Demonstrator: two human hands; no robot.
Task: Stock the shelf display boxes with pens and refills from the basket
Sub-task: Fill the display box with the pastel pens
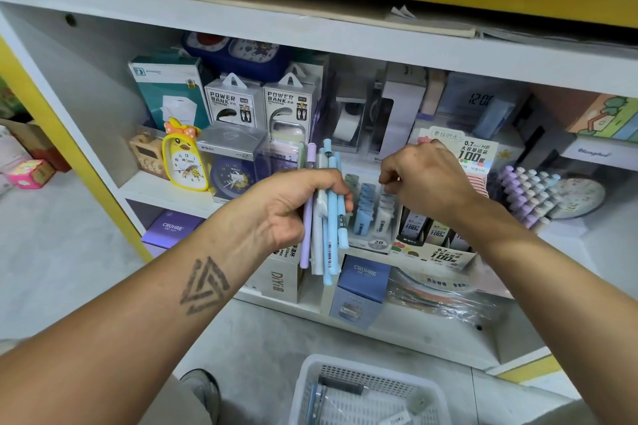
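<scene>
My left hand (293, 207) grips a bundle of pastel pens (324, 217), blue, white and purple, held upright in front of the shelf. My right hand (424, 179) hovers over a clear display box (371, 238) of refill packs, its fingertips pinched together; what they pinch is too small to tell. To the right stands a lead-refill display box (435, 252) with a "0.7 HB 100" card. A white basket (369, 393) on the floor below holds a dark pen and a few small items.
A tray of pastel-capped pens (528, 197) stands right of my right hand. Alarm clocks (186, 162), power bank boxes (234, 103) and tape dispensers fill the shelf behind. CRUHRE boxes (362, 290) and a plastic-wrapped pack sit on the lower shelf. My shoe shows at the bottom.
</scene>
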